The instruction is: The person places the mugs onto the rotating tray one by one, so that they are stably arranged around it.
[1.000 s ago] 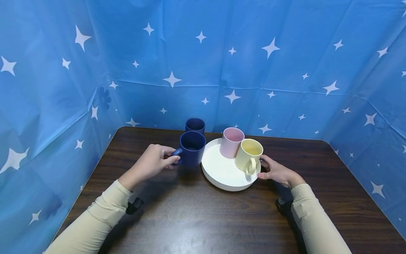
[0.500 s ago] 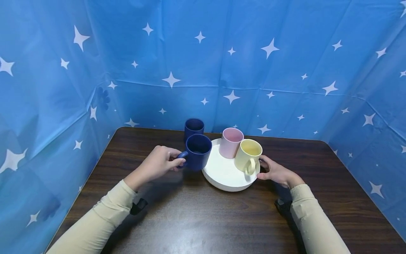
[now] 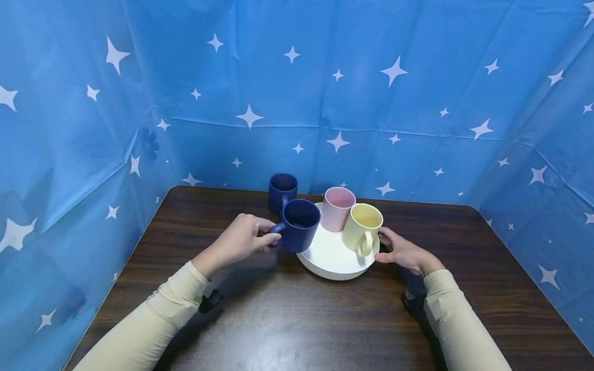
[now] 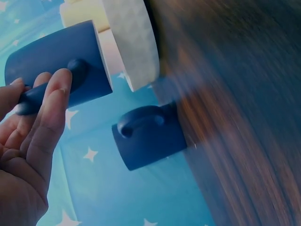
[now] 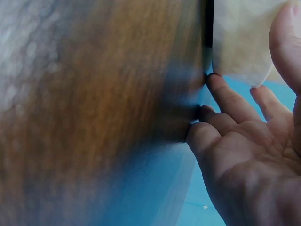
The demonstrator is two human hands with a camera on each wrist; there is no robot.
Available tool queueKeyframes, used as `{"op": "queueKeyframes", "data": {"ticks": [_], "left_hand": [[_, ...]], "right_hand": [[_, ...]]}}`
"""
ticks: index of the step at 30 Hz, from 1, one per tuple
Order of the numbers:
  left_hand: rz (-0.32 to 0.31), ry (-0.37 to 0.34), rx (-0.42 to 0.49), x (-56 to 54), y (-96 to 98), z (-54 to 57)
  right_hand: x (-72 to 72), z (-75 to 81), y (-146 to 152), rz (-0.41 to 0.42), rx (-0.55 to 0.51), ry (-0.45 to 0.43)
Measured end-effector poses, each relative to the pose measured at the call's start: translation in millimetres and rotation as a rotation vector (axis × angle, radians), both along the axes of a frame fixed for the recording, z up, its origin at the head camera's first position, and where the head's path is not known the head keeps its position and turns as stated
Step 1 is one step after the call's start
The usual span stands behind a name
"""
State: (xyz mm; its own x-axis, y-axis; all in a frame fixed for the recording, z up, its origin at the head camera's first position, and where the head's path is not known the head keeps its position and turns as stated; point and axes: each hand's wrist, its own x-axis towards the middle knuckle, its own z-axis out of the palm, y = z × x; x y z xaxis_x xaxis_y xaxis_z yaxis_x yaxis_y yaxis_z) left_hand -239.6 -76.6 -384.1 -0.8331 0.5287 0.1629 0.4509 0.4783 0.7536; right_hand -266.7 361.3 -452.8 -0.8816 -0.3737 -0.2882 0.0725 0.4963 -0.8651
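Observation:
My left hand (image 3: 244, 238) pinches the handle of a dark blue mug (image 3: 299, 230), fingers and thumb closed round it in the left wrist view. The mug is upright and overlaps the left rim of a round white tray (image 3: 331, 264) in the head view. On that tray stand a pink mug (image 3: 337, 210) and, to its right, a yellow mug (image 3: 358, 233) with its handle toward me. My right hand (image 3: 405, 252) rests at the tray's right side. In the right wrist view its fingertips (image 5: 214, 81) touch the outer wall, the thumb held apart from them.
A second dark blue mug (image 3: 281, 191) stands near the table's back edge, behind the held one; its handle shows in the left wrist view. The dark wooden table (image 3: 297, 319) meets a blue star-patterned curtain (image 3: 297, 93) at the back and sides.
My left hand has carried the blue mug rightward and slightly toward me, from left of the tray to overlapping its left rim. The right hand and the tray stay nearly still.

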Motion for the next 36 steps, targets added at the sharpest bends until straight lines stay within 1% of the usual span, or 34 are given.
{"op": "queueKeyframes", "data": {"ticks": [5, 10, 17, 20, 29, 34, 36], "left_hand": [[-0.016, 0.006, -0.008, -0.2, 6.5, -0.6], [-0.035, 0.002, -0.014, -1.1, 12.2, -3.2], [-0.061, 0.005, 0.012, -2.7, 21.3, -7.0], [-0.073, 0.019, 0.014, -3.1, 25.3, -9.1], [-0.077, 0.037, 0.014, -7.5, 37.0, -14.5], [-0.092, 0.034, 0.004, -9.3, 42.1, -17.2], [-0.099, 0.045, -0.003, -10.0, 44.4, -18.6]], "right_hand": [[0.8, 0.1, 0, 0.008, -0.026, -0.003], [0.4, 0.1, 0, 0.008, -0.007, 0.01], [1.0, 1.1, -2, 0.0, -0.01, 0.009], [2.7, 1.7, -3, 0.003, -0.015, 0.007], [3.7, 1.9, -3, 0.021, -0.046, 0.012], [3.3, 1.0, -2, 0.022, -0.045, 0.016], [3.0, 0.4, -1, 0.021, -0.044, 0.016]]}}
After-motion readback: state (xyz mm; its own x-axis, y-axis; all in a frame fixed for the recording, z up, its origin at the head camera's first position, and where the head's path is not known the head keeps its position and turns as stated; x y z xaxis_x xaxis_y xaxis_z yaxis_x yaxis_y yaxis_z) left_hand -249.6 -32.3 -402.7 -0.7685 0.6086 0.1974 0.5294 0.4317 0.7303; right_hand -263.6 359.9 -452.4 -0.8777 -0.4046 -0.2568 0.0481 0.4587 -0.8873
